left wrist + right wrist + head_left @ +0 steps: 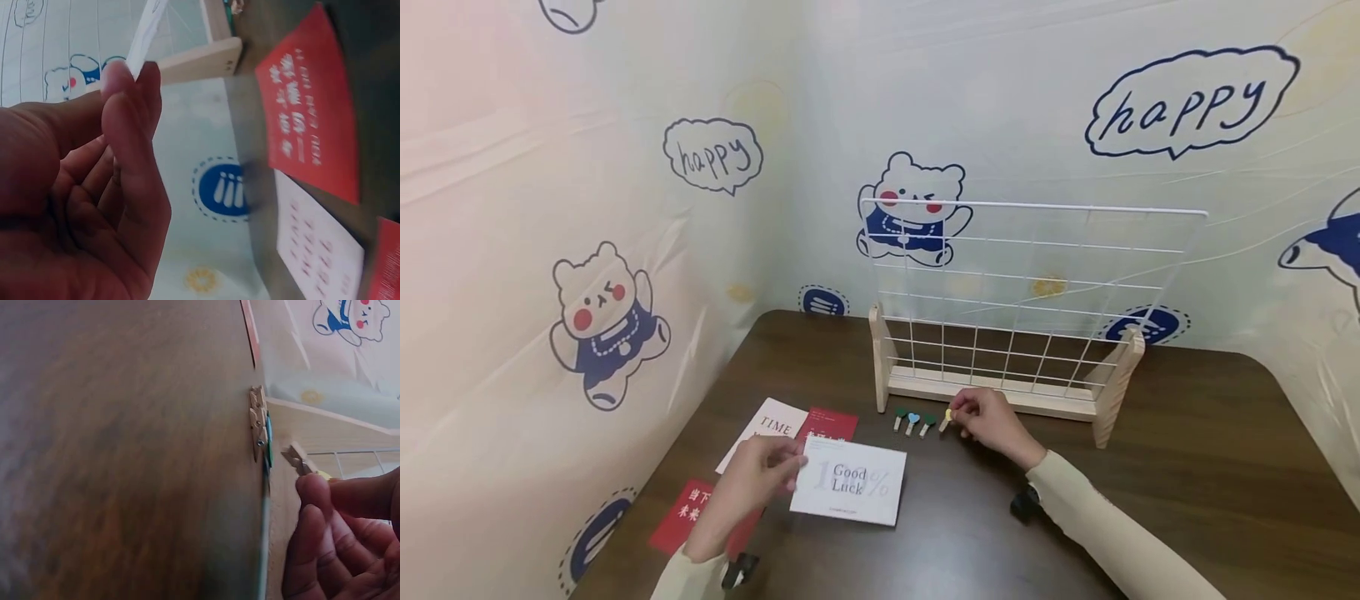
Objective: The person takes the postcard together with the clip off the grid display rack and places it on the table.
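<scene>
Between thumb and fingers my left hand point(762, 477) pinches a white "Good Luck" card point(848, 504) by its left edge, above the table. The left wrist view shows that card point(147, 31) nearly edge-on at the fingertips. My right hand point(991, 421) pinches a small wooden clothespin point(299, 457) with a yellow decoration. To its left on the table lie several more small clothespins point(912, 423), with green and blue heart decorations. Behind them stands a white wire grid rack point(1011, 337) on wooden feet.
Left of the held card lie a white "TIME" card point(767, 421), a red card point(833, 425) and, nearer, another red card point(677, 518), partly behind my left arm. The dark wooden table point(1210, 467) meets printed curtains point(625, 167) at the back and left.
</scene>
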